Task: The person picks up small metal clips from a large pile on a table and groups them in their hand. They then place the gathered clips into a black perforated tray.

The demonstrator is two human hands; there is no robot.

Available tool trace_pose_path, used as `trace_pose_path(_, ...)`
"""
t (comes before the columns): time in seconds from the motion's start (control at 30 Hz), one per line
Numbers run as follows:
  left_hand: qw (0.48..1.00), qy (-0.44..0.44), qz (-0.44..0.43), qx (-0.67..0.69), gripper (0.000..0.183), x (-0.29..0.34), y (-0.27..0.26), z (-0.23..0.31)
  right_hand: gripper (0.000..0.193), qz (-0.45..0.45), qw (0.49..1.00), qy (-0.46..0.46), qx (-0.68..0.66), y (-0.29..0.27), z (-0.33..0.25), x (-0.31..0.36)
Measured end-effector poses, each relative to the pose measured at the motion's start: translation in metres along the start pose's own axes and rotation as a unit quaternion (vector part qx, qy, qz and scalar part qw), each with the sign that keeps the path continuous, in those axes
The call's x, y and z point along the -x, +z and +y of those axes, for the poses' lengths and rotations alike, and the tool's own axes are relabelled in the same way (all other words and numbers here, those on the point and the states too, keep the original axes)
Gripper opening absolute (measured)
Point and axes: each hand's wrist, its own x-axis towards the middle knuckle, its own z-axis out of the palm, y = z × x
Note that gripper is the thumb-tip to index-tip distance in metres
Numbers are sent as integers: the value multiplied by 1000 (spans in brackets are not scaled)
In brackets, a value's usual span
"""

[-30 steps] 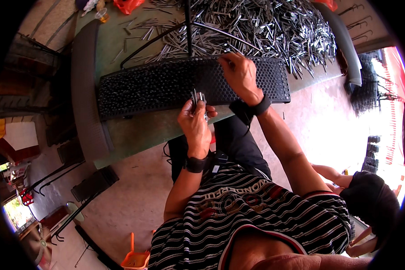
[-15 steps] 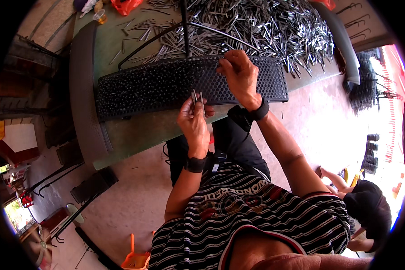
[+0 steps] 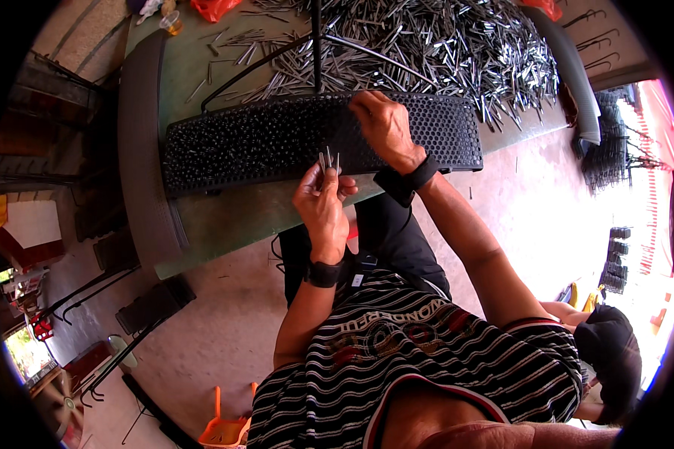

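Note:
A long black rack with rows of round holes lies across the table before me. Its left part is filled with thin metal rods standing in the holes; many holes at the right show bare. My left hand, in front of the rack's near edge, pinches several slim metal rods with their tips pointing up. Over the rack's middle, my right hand is bent down with fingers closed together at the holes. Whatever its fingertips hold is hidden behind the hand.
A big heap of loose metal rods covers the far table. Black bars rise behind the rack. A grey padded edge borders the table's left side. A plastic cup stands far left. Another person is low at the right.
My right hand has moved left and its fingers now bend down to the rack. The rods in my left hand have fanned apart, with more tips showing.

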Motion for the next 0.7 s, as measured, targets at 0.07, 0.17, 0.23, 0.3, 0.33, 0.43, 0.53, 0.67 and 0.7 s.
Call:
trace_pose_path(0.07,1000,-3,1,4,15,0,0,0,9,-16,999,-14,36,-3,-3,-3)
trace_pose_path(0.17,1000,-1,5,6,15,-1,-1,1,15,-60,990,121,-32,-19,-23,-9)
trace_pose_path(0.23,1000,1,7,9,16,-2,0,0,19,-119,961,188,-165,-26,-31,-1)
trace_pose_path(0.3,1000,-6,4,3,17,-2,4,0,19,-199,944,147,-217,-25,-33,13)
trace_pose_path(0.33,1000,-9,3,-1,17,-2,5,-1,23,-201,937,161,-237,-24,-39,18)
trace_pose_path(0.43,1000,-18,6,9,18,-2,4,-6,10,-110,892,281,-336,-32,-39,13)
trace_pose_path(0.53,1000,-20,16,7,18,-1,1,-5,7,-6,892,305,-335,-33,-34,3)
trace_pose_path(0.67,999,-29,13,4,18,0,1,-3,9,70,943,212,-246,-21,-26,2)
trace_pose_path(0.7,999,-32,13,6,19,-1,1,-3,9,65,947,207,-235,-19,-26,2)
